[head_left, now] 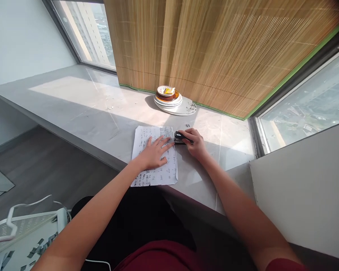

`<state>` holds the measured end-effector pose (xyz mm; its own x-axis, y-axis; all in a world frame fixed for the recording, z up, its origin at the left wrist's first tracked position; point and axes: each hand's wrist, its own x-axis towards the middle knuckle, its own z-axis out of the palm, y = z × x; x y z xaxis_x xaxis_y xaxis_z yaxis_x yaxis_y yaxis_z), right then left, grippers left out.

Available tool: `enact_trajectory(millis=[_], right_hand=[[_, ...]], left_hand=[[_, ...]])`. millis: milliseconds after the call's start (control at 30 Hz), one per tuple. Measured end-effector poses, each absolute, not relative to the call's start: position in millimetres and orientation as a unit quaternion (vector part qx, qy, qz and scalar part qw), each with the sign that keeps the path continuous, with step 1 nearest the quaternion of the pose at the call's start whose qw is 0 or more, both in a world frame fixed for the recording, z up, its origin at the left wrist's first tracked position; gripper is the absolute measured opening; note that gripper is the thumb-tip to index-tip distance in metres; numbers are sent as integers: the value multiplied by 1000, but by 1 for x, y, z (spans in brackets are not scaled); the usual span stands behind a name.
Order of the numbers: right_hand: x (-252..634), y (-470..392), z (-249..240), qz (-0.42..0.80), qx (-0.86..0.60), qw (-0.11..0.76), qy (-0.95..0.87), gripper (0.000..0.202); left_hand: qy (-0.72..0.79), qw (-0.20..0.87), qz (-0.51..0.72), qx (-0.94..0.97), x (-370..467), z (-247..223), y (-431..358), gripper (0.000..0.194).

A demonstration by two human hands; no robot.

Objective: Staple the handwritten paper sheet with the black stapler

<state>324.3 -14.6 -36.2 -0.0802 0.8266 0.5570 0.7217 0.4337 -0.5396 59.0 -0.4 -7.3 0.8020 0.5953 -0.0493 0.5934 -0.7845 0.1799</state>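
Observation:
Sheets of white paper (158, 177) covered in handwriting lie on the grey stone ledge (124, 113) near its front edge. My left hand (155, 153) rests flat on them with its fingers spread. At the right edge of the paper, my right hand (194, 142) is closed round a small black stapler (181, 137), whose front end meets the sheets. Whether its jaws are pressed together is too small to tell. Just behind my right hand lie small grey staple strips (188, 125).
Stacked plates (168, 101) with a small yellow packet on top stand behind the paper, against a bamboo blind (186, 49). Windows flank the blind. At the lower left is a white perforated rack (22, 233) with grey pieces and a cable.

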Motion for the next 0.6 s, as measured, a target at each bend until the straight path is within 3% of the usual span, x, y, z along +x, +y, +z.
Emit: enact_trajectory(millis=[600], right_hand=[[307, -25, -25, 21, -577, 359, -733, 51]], left_hand=[[311, 148, 36, 938, 59, -15, -1, 82]])
